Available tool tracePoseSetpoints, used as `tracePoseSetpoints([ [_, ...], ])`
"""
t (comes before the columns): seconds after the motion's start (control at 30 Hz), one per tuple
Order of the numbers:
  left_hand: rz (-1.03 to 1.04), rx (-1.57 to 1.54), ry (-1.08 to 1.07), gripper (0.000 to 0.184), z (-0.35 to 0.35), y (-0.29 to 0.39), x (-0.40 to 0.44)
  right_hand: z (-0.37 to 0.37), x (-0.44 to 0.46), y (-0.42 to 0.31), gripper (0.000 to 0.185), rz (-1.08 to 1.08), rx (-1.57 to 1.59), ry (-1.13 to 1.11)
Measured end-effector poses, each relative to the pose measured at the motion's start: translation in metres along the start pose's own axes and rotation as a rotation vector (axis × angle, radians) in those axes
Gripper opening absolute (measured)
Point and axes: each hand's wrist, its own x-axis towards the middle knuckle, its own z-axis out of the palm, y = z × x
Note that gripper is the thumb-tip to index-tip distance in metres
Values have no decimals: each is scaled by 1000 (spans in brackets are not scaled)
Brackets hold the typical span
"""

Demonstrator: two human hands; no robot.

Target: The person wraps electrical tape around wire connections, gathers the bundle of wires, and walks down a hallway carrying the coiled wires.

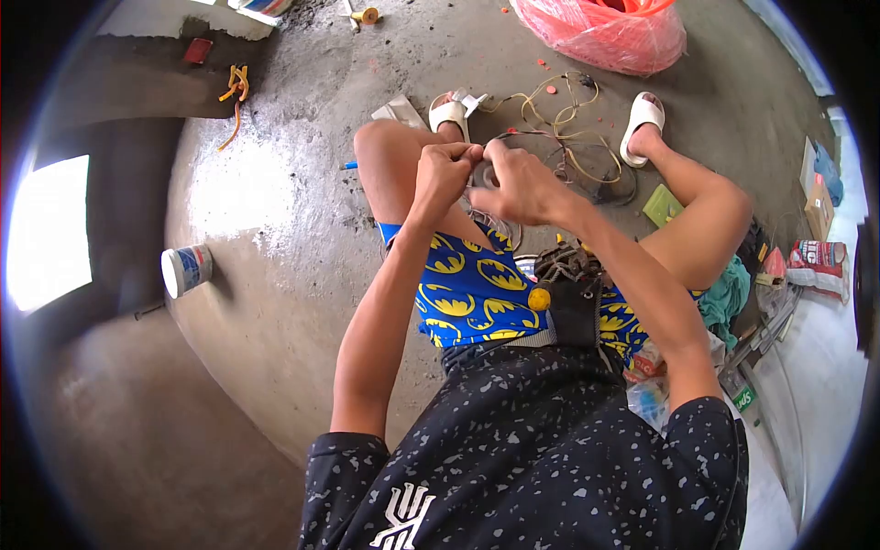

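Observation:
My left hand [444, 176] is closed in a pinch, its fingertips meeting those of my right hand above my lap. Thin wire [539, 135] runs from the pinched fingertips toward the floor on the right. My right hand [524, 187] is bent round, thumb and forefinger apart, with the forefinger at the pinch. A greyish rounded thing [485, 178] shows blurred between the hands; it may be a roll of tape, but I cannot make it out. Below the hands, more loose wire loops [500, 229] hang by my lap. A tool pouch [579, 298] sits at my waist.
Yellowish cable [573, 115] lies looped on the floor between my feet. A plastic-wrapped red coil [610, 37] stands ahead. At left are a white bucket [187, 269] and orange strips [236, 84]. A green box [662, 205], a teal cloth [729, 298] and bags [819, 266] lie right.

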Motion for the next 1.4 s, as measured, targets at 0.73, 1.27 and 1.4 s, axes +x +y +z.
tracePoseSetpoints([
  [0.73,-269,-973,-740,23,-51,53,-68,-29,-105,-70,28,-684,-604,536],
  [1.27,-324,-1492,-1377,44,-54,49,-99,-66,-72,-52,14,-578,-200,30],
  [1.4,-223,-960,-1337,43,-66,51,-88,-62,-71,-52,14,-566,-213,3],
])
